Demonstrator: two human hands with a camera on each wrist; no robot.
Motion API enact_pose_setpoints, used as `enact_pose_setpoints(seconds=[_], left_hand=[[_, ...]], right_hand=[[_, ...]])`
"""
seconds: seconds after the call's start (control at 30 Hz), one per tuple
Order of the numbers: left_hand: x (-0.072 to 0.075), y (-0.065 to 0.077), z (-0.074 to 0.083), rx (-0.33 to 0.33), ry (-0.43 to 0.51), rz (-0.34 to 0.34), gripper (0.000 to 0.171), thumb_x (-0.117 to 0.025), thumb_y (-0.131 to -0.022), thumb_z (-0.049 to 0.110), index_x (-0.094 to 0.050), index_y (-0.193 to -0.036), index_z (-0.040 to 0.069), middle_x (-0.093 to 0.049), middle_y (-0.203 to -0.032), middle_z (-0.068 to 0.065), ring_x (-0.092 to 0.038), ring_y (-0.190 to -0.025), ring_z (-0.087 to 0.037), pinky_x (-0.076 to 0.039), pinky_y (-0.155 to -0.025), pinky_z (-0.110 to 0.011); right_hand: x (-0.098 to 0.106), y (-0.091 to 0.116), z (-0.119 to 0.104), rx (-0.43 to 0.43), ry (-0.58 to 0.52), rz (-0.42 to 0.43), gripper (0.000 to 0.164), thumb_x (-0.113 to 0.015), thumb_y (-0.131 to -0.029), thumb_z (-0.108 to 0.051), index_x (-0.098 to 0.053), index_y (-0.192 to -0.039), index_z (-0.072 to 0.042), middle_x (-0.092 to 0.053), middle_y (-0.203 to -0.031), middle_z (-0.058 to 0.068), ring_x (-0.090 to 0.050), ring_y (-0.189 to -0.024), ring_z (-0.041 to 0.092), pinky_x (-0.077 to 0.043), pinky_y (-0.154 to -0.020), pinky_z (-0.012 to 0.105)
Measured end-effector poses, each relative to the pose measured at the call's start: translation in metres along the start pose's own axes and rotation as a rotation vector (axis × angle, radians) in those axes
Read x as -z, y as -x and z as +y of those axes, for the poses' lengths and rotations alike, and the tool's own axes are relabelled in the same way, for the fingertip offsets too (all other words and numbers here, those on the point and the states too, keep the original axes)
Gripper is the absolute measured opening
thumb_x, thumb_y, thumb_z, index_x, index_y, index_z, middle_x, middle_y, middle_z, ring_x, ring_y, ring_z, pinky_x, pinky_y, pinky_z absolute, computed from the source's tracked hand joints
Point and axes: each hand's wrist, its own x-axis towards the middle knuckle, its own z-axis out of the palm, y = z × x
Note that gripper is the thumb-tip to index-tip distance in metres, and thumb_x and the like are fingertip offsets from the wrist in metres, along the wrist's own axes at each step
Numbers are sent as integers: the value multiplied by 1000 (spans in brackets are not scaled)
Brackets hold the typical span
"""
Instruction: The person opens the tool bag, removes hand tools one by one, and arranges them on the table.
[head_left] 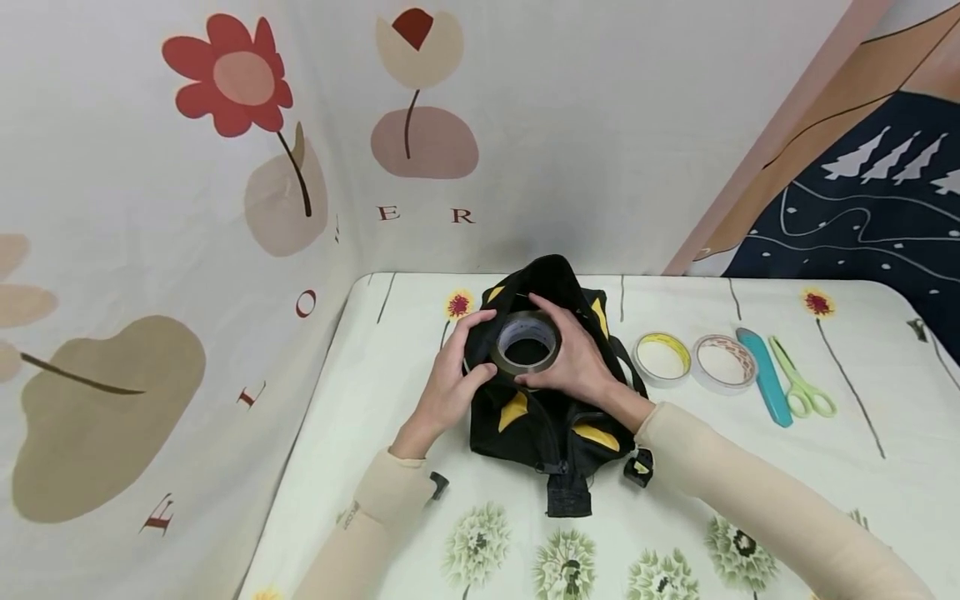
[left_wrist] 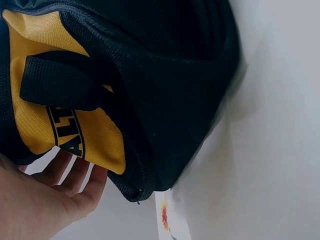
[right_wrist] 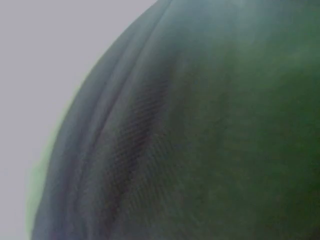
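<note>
A black bag [head_left: 517, 433] with yellow patches lies on the table with its mouth spread wide. My left hand [head_left: 453, 367] holds the left side of the bag's mouth, thumb over the edge and fingers outside. In the left wrist view, its fingers [left_wrist: 75, 177] curl below a yellow panel with black lettering. My right hand [head_left: 573, 358] grips a wide roll of tape [head_left: 505, 335] between thumb and fingers, at the bag's opening. Dark, blurred fabric [right_wrist: 150, 130] fills most of the right wrist view, which hides the right hand.
Right of the bag lie a yellow-lined tape roll [head_left: 684, 354], a clear tape roll [head_left: 742, 358], a teal box-cutter-like tool [head_left: 765, 379] and green scissors [head_left: 801, 387]. A strap buckle [head_left: 639, 468] is beside the right sleeve. Printed cloth walls [head_left: 570, 200] stand behind and left.
</note>
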Motion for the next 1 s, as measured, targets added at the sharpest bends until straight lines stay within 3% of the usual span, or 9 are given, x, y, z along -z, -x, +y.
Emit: enact_pose_setpoints(seconds=[0.33, 0.57, 0.9, 1.0], left_hand=[[0, 1, 1, -5, 0, 5, 72, -58, -95, 4, -43, -165, 5, -46, -171, -13, -33, -164, -30, -22, -133, -60], [-2, 1, 1, -16, 2, 10, 72, -58, -95, 4, -43, -166, 5, -46, -171, -14, -33, -164, -31, -22, -133, -61], [-2, 1, 1, -8, -7, 5, 73, -57, -94, 5, -42, -165, 4, -46, -171, -12, -32, -164, -29, -21, -134, -60], [-2, 1, 1, -2, -10, 5, 73, -57, -94, 6, -43, -166, 6, -47, -171, -11, -32, -164, -28, -22, -134, -60]], right_hand=[[21, 20, -20, 7, 5, 6, 118, -105, -69, -21, -44, -170, -18, -54, -158, 17, -56, -140, 37, -47, -113, 67], [36, 28, -31, 67, -9, 25, 117, -105, -69, -22, -45, -170, -20, -54, -160, 11, -55, -141, 32, -46, -115, 64], [51, 37, -42, 98, -101, 48, 116, -104, -71, -18, -45, -170, -25, -57, -159, 8, -55, -141, 29, -43, -116, 62], [57, 40, -49, 111, -129, 58, 117, -104, -71, -15, -44, -171, -27, -56, -160, 5, -56, -142, 27, -43, -116, 56]])
